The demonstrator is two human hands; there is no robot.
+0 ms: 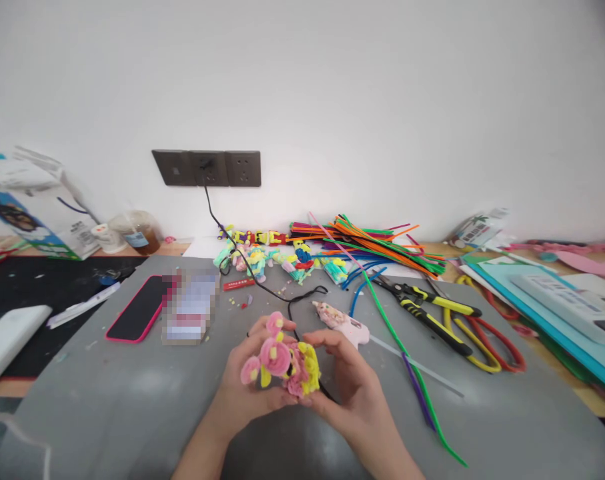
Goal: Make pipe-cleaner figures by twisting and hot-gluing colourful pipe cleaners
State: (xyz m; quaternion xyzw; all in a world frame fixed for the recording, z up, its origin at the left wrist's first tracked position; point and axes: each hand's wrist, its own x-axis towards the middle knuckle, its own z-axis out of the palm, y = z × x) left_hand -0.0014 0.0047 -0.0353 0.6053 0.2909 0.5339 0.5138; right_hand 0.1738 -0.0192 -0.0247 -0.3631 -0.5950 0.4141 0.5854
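Observation:
A small pink and yellow pipe cleaner figure (276, 357) is held up between my two hands, over the front middle of the grey mat. My left hand (239, 383) grips it from the left, thumb underneath and fingers behind. On the other side my right hand (355, 383) pinches its yellow part between thumb and fingers. The figure lies tilted, its round pink pieces toward the left. Just beyond my right hand rests a pale glue gun (341, 321) with a clear glue stick (417, 365) sticking out of its back.
Pipe cleaner bundles (372, 243) and several small figures (262, 257) line the wall. Pliers (422, 313) and scissors (482, 340) lie right, near a long green pipe cleaner (389, 323). A phone (137, 310) lies left. A black cord (257, 277) runs from the wall socket (209, 168).

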